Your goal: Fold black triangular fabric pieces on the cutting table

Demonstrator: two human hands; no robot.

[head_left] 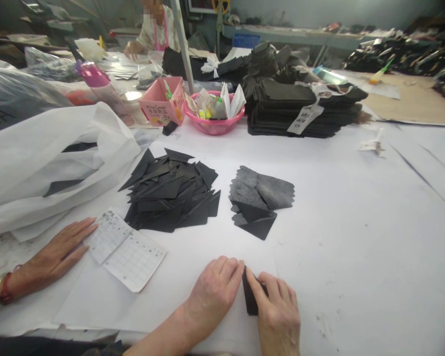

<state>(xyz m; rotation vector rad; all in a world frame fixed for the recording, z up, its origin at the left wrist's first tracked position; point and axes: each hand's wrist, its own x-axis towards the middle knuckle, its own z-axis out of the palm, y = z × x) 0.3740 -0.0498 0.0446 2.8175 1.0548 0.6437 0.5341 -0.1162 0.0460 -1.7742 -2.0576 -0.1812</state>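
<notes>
Desk (pixel 356 247): smooth, white, papery, faintly smudged
Other person's hand (pixel 54 254): flat, fingertips at a gridded card (pixel 133 259)
Pile (pixel 174 193): thin, matte black, sharp-cornered
Left hand (pixel 217 284): grip bunched at the top of black piece (pixel 249 300); pinching or only pressing, cannot tell
Black piece: on the desk between both hands; best kept flush-edged, pressed evenly
Grey pieces (pixel 276 188): felt-like, zigzag-edged, overlapping
Right hand (pixel 278 304): grip closed round black piece, thumb along it

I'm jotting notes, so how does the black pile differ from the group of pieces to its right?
The black pile is larger than the right group. The black pile shows mostly black faces; the right group, mostly grey. The black pile is heaped; the right group lies flatter. Both rest on the white surface.
</notes>
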